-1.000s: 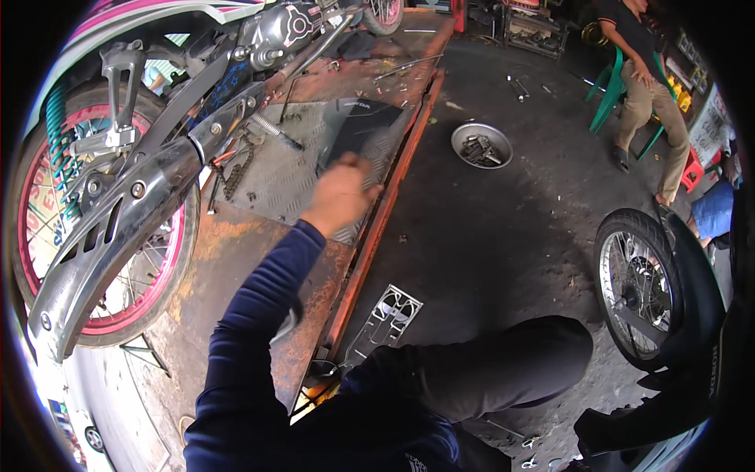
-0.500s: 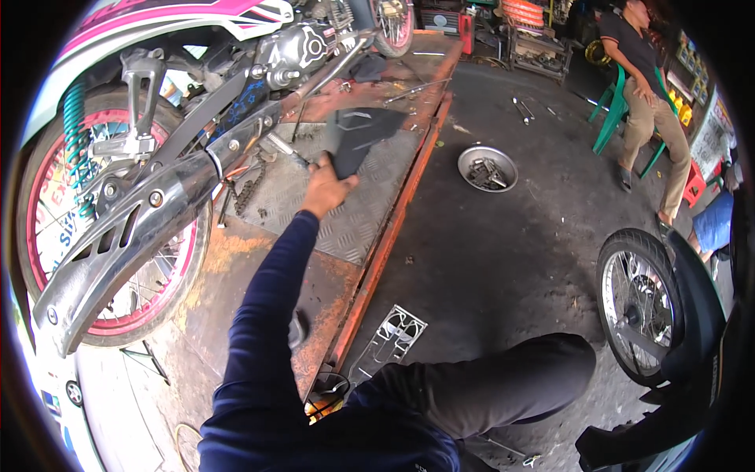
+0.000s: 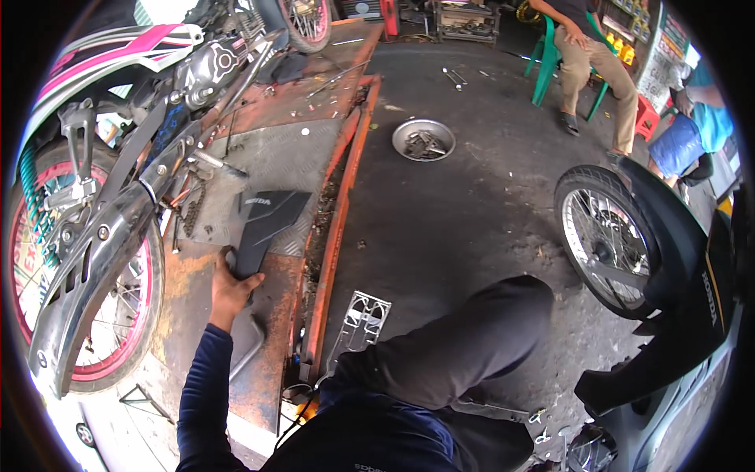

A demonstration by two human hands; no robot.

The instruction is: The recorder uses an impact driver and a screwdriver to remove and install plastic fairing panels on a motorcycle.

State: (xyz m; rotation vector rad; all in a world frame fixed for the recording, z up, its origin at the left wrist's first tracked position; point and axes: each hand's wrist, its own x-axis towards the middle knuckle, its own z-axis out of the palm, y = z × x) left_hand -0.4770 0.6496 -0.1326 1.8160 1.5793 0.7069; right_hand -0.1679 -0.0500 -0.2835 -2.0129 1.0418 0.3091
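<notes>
The left hand [image 3: 230, 289] gripped the near end of a black cover [image 3: 263, 228] on the ramp [image 3: 275, 157]; setting-down looked underway. Right hand unseen.

A black plastic cover panel [image 3: 266, 228] — flat, tapering, glossy — lies on the rusty lift platform beside the chain.

Daylight, diffuse, even over the scene; shadows soft and short. Overexposed white patch at lower left edge beside the rear wheel [image 3: 86, 275] and at top behind the motorcycle. Mild glare on the exhaust pipe [image 3: 86, 291]. Concrete floor [image 3: 472, 204] mid-toned, detail clear. Strong fisheye bending toward rim; black vignette at corners. Centre sharp, edges slightly soft. No motion blur noted.
</notes>
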